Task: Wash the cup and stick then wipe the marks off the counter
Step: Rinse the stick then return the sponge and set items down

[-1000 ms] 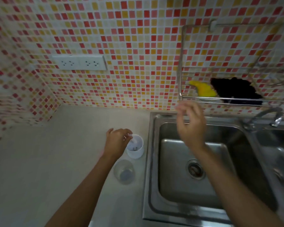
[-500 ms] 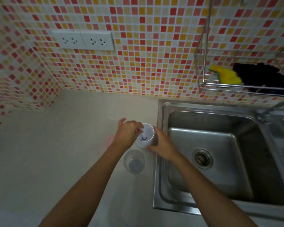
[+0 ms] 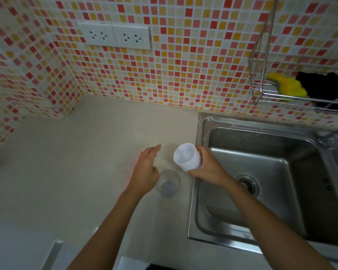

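Note:
My right hand grips the white cup and holds it tilted just above the beige counter, next to the sink's left rim. The cup's inside looks empty apart from a small dark speck. My left hand hovers over the counter left of the cup, back upward, fingers stretched out, with nothing visible in it. The stick is not visible. A faint red mark shows on the counter beside my left wrist.
A clear glass stands on the counter right of my left hand. The steel sink lies to the right, its tap at the far right. Above it, a wire rack holds a yellow sponge and a black cloth.
My right hand came down from near the rack, took the white cup and lifted and tilted it. My left hand left the cup's mouth and moved left, fingers spreading.

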### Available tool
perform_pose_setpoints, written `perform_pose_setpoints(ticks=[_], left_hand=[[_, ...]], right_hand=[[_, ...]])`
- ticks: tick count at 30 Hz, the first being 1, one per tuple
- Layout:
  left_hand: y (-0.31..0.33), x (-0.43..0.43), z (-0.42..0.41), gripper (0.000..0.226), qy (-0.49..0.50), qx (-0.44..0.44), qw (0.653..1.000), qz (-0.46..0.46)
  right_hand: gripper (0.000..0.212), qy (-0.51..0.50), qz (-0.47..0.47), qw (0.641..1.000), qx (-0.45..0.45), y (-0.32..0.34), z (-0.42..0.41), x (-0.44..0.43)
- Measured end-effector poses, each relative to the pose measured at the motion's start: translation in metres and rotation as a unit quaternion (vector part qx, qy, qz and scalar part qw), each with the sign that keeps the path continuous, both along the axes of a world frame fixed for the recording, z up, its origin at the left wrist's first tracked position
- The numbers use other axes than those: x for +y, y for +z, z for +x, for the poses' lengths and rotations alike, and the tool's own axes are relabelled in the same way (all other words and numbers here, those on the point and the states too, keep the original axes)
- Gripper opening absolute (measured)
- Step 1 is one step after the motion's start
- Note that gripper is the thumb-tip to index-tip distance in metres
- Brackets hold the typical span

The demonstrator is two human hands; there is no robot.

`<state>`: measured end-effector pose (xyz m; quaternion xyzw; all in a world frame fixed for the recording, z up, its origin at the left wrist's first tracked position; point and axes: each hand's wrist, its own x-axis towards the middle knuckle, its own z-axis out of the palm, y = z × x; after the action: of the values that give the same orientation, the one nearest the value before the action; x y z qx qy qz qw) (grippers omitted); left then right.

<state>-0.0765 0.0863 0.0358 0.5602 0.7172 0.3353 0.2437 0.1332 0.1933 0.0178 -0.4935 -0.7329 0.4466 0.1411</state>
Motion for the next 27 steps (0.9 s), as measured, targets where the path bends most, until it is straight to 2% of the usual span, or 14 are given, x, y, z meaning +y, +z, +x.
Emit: perform_pose_setpoints(ticks=[2,5,11,15,18,20,23,25,27], left_hand=[[-0.016,-0.035,0.004,0.083,-0.023,-0.022,0.998,-0.057],[-0.039,-0.054,0.019,0.093,-0.039,-0.066,0.992,-0.101],[-0.049,-0.03,0.031,0.087,0.012,-0.141,0.989,-0.03],[-0.04,-0.015,0.032,0.088,-0.017,-0.161,0.987,-0.01],[-0.047,-0.014,0.03,0.097,-0.001,-0.198,0.98,-0.027],[-0.052,-0.018,0.027,0.107,0.009,-0.238,0.971,-0.023],[-0.054,-0.021,0.03,0.099,0.007,-0.236,0.972,0.015],[-0.048,-0.024,0.035,0.088,0.001,-0.204,0.978,0.045],[-0.041,-0.026,0.04,0.079,0.01,-0.184,0.981,0.063]], right_hand=[[0.091,0.056,0.019,0.995,-0.079,0.007,0.016,-0.002],[0.092,0.115,0.05,0.982,-0.143,0.017,0.028,-0.009],[0.089,0.191,0.201,0.931,-0.236,0.045,0.019,-0.028],[0.083,0.18,0.249,0.93,-0.201,0.069,-0.002,-0.037],[0.079,0.172,0.305,0.917,-0.19,0.074,-0.027,-0.045],[0.079,0.191,0.311,0.912,-0.189,0.067,-0.043,-0.052],[0.071,0.179,0.242,0.943,-0.143,0.049,-0.054,-0.056],[0.056,0.116,0.153,0.979,-0.061,0.038,-0.056,-0.055],[0.049,0.065,0.099,0.993,-0.007,0.028,-0.054,-0.055]])
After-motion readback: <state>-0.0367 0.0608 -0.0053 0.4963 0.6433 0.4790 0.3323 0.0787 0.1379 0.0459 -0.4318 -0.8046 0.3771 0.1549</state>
